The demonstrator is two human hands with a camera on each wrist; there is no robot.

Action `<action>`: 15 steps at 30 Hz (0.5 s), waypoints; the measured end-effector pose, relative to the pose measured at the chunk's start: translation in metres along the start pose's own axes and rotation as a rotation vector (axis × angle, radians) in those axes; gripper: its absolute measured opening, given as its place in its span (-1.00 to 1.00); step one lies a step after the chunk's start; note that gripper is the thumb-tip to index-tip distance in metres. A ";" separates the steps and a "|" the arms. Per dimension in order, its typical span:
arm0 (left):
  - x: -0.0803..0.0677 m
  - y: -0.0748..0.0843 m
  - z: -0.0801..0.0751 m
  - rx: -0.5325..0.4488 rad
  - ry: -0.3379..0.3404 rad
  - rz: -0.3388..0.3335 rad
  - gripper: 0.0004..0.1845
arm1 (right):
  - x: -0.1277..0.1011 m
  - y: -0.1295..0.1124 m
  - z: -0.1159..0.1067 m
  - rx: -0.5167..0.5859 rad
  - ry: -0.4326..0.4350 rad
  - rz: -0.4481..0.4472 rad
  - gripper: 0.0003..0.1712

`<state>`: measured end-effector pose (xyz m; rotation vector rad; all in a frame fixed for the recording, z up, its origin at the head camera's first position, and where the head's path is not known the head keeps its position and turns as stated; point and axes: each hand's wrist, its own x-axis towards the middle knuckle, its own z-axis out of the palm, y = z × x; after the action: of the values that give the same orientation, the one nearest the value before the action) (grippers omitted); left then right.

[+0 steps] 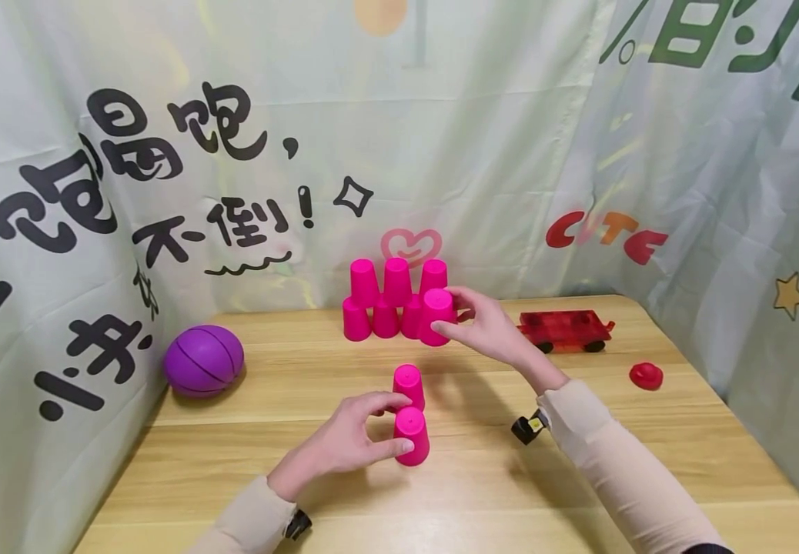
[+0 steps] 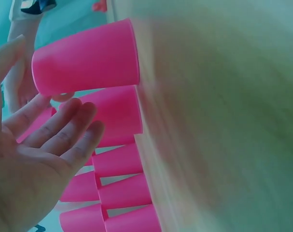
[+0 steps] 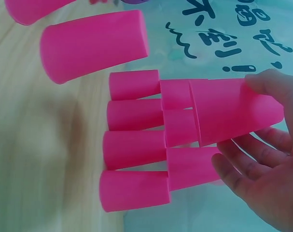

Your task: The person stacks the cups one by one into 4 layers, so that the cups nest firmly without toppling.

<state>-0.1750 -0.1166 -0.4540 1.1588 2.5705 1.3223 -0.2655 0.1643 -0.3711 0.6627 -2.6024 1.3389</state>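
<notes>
My right hand (image 1: 486, 327) grips an upside-down pink plastic cup (image 1: 437, 312) between thumb and fingers, in front of a cup stack. In the right wrist view this held cup (image 3: 233, 111) is off the table and overlaps the upper row. The stack has a bottom row of several cups (image 1: 356, 319) and three cups (image 1: 396, 282) above, all upside down. Nearer the front, my left hand (image 1: 344, 438) pinches another upside-down cup (image 1: 411, 437), thumb on its near side and index finger behind. Right behind that one stands one more cup (image 1: 408, 381). The left wrist view shows the other left fingers (image 2: 64, 125) spread loosely.
A purple ball (image 1: 204, 360) lies at the table's left edge. On the right are a red toy wagon (image 1: 566, 331) with black wheels and a small red hat-shaped piece (image 1: 646, 376). A printed curtain (image 1: 476, 154) hangs behind the wooden table (image 1: 268, 346), close to the stack.
</notes>
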 end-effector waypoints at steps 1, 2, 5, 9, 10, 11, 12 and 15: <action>0.000 -0.001 0.001 0.000 -0.002 0.004 -0.41 | 0.002 -0.001 0.000 0.006 0.004 -0.003 -0.29; 0.000 -0.001 0.002 0.001 -0.003 0.004 -0.41 | 0.005 -0.002 -0.001 0.007 0.008 -0.007 -0.29; -0.001 -0.003 0.005 -0.001 -0.010 0.006 -0.40 | 0.012 -0.006 -0.003 0.014 0.011 -0.005 -0.30; -0.001 -0.007 0.007 0.002 -0.029 -0.002 -0.39 | 0.021 -0.009 -0.004 0.015 0.010 0.002 -0.29; -0.001 -0.007 0.008 0.004 -0.034 -0.006 -0.39 | 0.023 -0.010 -0.005 0.015 0.013 0.003 -0.29; -0.001 -0.008 0.008 0.005 -0.038 -0.010 -0.38 | 0.025 -0.012 -0.005 0.014 0.017 0.002 -0.28; -0.002 -0.008 0.009 0.005 -0.041 -0.015 -0.37 | 0.027 -0.012 -0.005 0.013 0.021 0.000 -0.27; -0.002 -0.008 0.009 0.003 -0.045 -0.026 -0.38 | 0.033 -0.015 -0.005 0.010 0.031 -0.004 -0.27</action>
<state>-0.1748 -0.1142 -0.4660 1.1381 2.5475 1.2727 -0.2886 0.1508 -0.3465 0.6431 -2.5708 1.3517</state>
